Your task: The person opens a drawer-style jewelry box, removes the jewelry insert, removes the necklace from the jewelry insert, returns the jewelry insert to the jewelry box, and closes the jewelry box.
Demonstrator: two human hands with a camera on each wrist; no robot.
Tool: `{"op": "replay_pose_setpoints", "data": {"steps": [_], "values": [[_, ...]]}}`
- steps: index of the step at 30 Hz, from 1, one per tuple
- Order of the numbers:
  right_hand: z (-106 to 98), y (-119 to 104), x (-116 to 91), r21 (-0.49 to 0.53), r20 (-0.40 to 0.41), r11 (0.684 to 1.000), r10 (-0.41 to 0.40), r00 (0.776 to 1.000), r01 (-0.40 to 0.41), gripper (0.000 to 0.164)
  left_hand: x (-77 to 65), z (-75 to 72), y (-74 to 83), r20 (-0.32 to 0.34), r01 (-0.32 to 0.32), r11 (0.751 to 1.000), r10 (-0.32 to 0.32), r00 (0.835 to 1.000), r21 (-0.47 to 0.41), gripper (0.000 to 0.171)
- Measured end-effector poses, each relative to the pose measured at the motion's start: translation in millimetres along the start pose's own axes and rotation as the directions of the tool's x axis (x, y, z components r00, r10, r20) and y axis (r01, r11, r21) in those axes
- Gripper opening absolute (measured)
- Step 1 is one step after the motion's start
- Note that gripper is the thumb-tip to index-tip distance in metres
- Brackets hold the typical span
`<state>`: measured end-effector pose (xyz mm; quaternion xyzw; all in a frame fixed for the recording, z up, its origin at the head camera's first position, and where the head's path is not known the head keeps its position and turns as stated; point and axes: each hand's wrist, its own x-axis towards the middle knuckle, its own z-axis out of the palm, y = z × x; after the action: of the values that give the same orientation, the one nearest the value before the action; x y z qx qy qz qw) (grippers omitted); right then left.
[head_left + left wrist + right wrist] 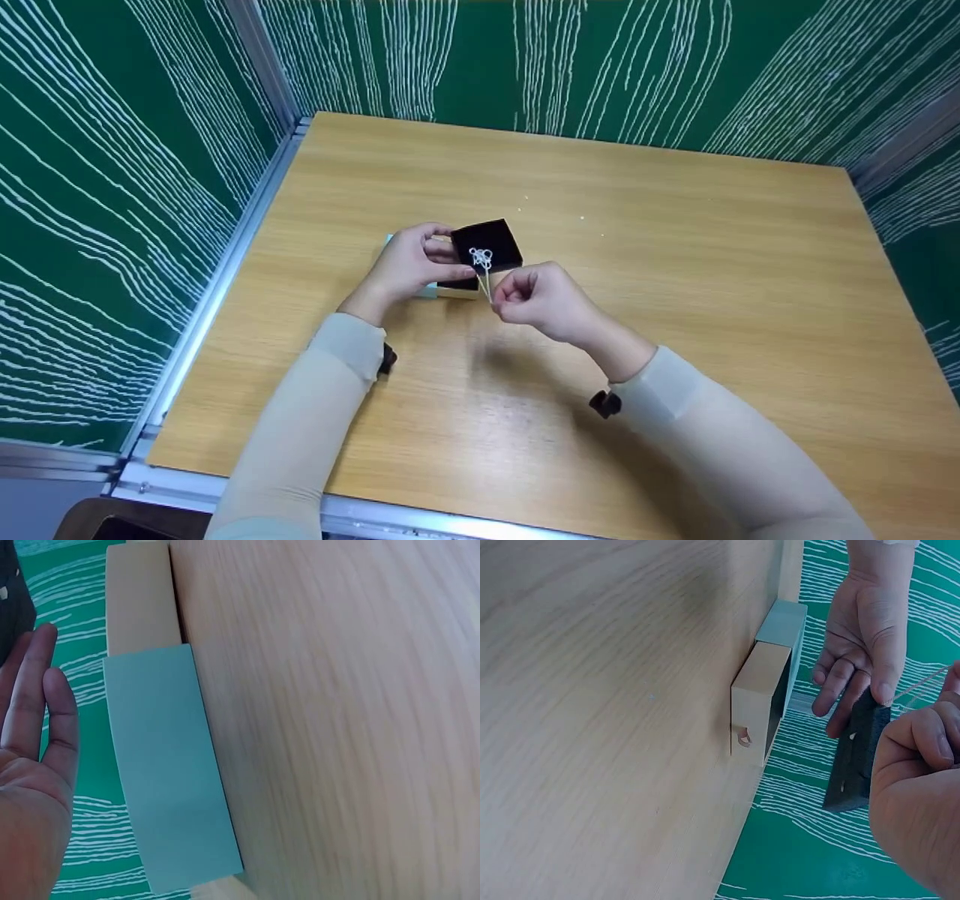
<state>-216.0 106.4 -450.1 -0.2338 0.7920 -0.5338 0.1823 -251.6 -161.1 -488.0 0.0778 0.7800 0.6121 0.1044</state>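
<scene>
A black padded box insert [499,234] is held up by my left hand [409,262], thumb along its near edge and fingers behind. Against the insert's dark face lies a silvery necklace [481,257] with a bunch of small loops. Its thin strands [487,287] run taut down to my right hand [546,304], which pinches them between thumb and curled forefinger. Below the left hand, a small drawer box rests on the table; the right wrist view shows its cream drawer [761,667] pulled partly out of the pale teal sleeve [782,624].
The wooden table [675,247] carries several tiny white specks [582,217] beyond the hands. Green panels [480,67] with white wavy lines stand along its back and sides. A dark chair [127,517] shows at the lower left, past the metal-framed front edge.
</scene>
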Motion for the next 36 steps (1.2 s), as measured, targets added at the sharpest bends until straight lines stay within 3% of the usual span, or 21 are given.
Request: {"op": "replay_pose_setpoints", "data": {"steps": [5, 16, 22, 30, 36], "values": [[-2.8, -0.8, -3.4, 0.01, -0.016, 1.0, 0.002, 1.0, -0.002, 0.009, -0.2, 0.1, -2.1, 0.015, 0.018, 1.0, -0.017, 1.0, -0.021, 0.072], [-14.7, -4.8, 9.1, 0.064, -0.188, 0.998, 0.029, 0.982, -0.017, 0.01, -2.1, 7.4, 2.2, 0.067, 0.029, 0.999, -0.027, 0.997, -0.039, 0.071], [-16.6, -2.2, 17.7, -0.051, -0.242, 0.998, 0.012, 0.97, -0.025, 0.01, -3.3, 12.4, 4.4, 0.072, 0.013, 1.0, -0.011, 0.997, -0.026, 0.071], [-14.4, -2.0, 18.9, -0.199, -0.214, 0.98, -0.051, 0.975, 0.008, 0.01, -3.8, 16.1, 5.7, 0.078, -0.014, 1.0, 0.015, 0.997, -0.018, 0.069], [-12.8, -6.5, 13.0, -0.338, -0.194, 0.941, -0.09, 0.977, 0.02, 0.027, -3.4, 15.7, 4.6, 0.074, -0.033, 0.999, 0.036, 0.997, -0.042, 0.067]]}}
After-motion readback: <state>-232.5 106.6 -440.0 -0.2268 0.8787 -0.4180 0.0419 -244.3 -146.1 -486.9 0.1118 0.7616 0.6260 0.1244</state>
